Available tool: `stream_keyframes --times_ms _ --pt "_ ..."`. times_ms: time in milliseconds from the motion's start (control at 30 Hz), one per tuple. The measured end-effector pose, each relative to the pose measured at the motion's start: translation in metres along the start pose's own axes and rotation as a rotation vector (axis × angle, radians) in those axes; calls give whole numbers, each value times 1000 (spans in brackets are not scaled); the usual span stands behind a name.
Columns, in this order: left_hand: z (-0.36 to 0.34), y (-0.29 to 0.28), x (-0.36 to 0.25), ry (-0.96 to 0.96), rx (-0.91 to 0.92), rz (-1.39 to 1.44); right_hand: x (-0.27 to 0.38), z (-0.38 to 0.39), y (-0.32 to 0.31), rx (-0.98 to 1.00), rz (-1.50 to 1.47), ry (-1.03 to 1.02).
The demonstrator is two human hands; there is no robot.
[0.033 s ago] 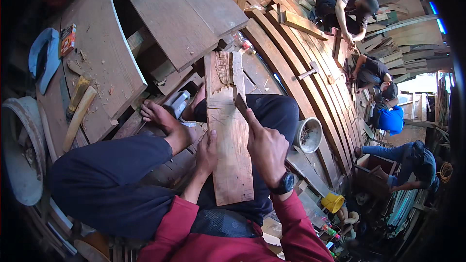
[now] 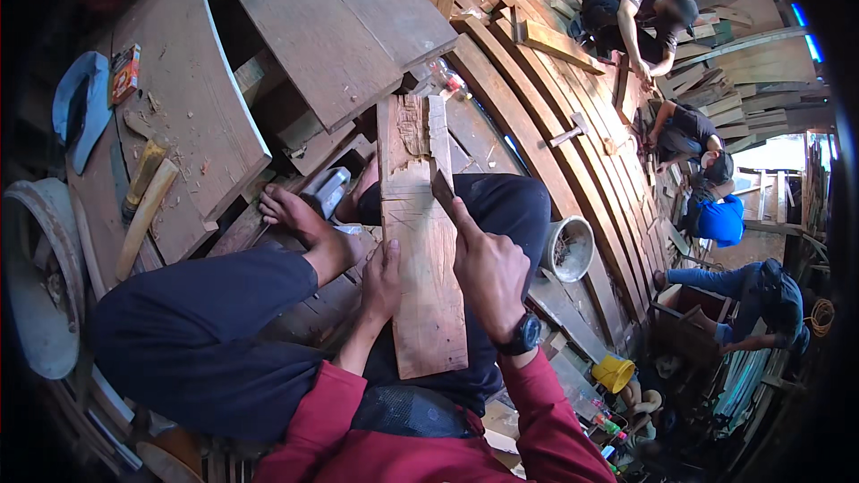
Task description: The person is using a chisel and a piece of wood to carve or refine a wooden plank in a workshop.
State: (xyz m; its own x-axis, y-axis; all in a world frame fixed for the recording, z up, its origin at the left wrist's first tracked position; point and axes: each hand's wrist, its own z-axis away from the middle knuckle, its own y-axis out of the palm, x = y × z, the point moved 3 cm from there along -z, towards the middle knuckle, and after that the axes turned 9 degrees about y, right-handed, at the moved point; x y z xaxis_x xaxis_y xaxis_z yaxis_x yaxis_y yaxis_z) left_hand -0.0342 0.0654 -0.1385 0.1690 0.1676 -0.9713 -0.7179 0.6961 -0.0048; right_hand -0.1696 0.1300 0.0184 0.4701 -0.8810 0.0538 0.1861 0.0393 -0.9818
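Observation:
A worn wooden board [image 2: 428, 295] lies lengthwise across my lap, its far end gouged and splintered, with pencil-like lines across its middle. My left hand [image 2: 382, 282] grips the board's left edge, thumb up along the side. Wrapped around a knife, my right hand [image 2: 490, 268] is over the board's right edge, its index finger stretched along the back of the blade. The dark knife blade [image 2: 443, 192] meets the board beside a raised strip of wood at the far right corner. My fist hides the knife's handle.
A white bucket [image 2: 569, 250] holding scraps stands right of my knee. A hammer [image 2: 568, 131] rests on long curved planks. At left, wooden-handled tools [image 2: 146, 215] lie near a plank edge. Several people work at right, one by a yellow bucket [image 2: 613, 373].
My right hand has shifted very slightly to the left with the knife. The board and my left hand look the same.

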Motion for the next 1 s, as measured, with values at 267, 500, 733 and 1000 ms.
stream_keyframes --times_ms 267,500,733,1000 --pt "1 -2 -2 41 -53 17 -15 -6 22 17 -166 47" --pt "-1 1 8 26 -17 8 -21 0 9 13 -269 80" --pt "-1 -1 2 28 -19 -8 -22 1 -3 38 -263 88" --pt "0 -1 3 -6 -10 17 -24 -18 -13 91 -276 41"
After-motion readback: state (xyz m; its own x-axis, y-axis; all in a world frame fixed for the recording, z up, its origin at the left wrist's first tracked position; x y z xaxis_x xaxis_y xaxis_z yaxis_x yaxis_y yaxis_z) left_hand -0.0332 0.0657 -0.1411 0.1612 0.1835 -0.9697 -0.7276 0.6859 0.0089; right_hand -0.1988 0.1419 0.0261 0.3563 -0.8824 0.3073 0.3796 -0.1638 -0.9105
